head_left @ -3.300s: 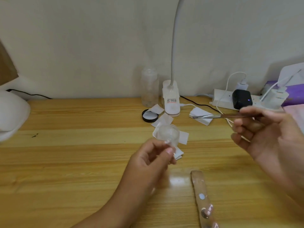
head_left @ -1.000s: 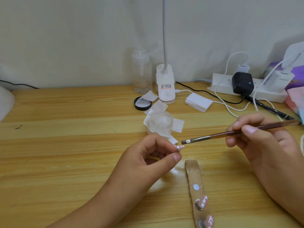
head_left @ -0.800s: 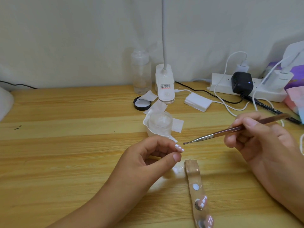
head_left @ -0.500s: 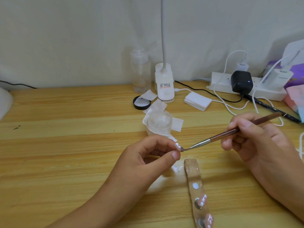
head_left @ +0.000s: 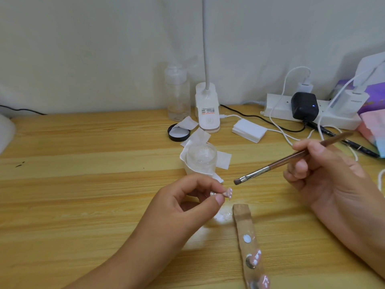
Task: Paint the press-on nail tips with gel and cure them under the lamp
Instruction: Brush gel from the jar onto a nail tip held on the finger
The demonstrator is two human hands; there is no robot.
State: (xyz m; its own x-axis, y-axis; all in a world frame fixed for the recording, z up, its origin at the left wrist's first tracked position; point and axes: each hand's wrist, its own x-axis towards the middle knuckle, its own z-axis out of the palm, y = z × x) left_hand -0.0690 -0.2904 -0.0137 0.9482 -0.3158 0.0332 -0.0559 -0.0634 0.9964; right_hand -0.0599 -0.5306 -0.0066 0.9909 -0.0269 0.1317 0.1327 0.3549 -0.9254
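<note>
- A pale wooden desk (head_left: 83, 184) stands against a plain off-white wall, and a person's two bare forearms reach in from the front edge.
- Near the middle of the desk, the left hand (head_left: 183, 205) pinches a small pink nail tip (head_left: 228, 193) between the thumb and curled fingers (head_left: 217, 200), holding it off the wood.
- Closer to the right edge, the right hand (head_left: 325, 174) grips a brown-handled brush (head_left: 277, 163) like a pen, its fingers closed round the handle.
- The flat bristles point at the nail tip, near it but not touching.
- Just behind the left hand, an open jar of clear gel (head_left: 201, 157) sits on crumpled white wipes (head_left: 224, 160). A black lid (head_left: 178, 133) lies farther back.
- By the front edge, a narrow strip (head_left: 242, 217) lies flat, carrying a pale blob and two more painted tips (head_left: 255, 259).
- Along the back edge stand a clear bottle (head_left: 177, 94) and the white base of a clip lamp (head_left: 208, 113), whose neck rises out of view.
- Also along that edge are a white pad (head_left: 249, 132) and a power strip (head_left: 279, 111) with a black adapter (head_left: 304, 105) plugged in.
- A white rounded shape (head_left: 6, 130) shows at the left edge, too cropped to identify.
</note>
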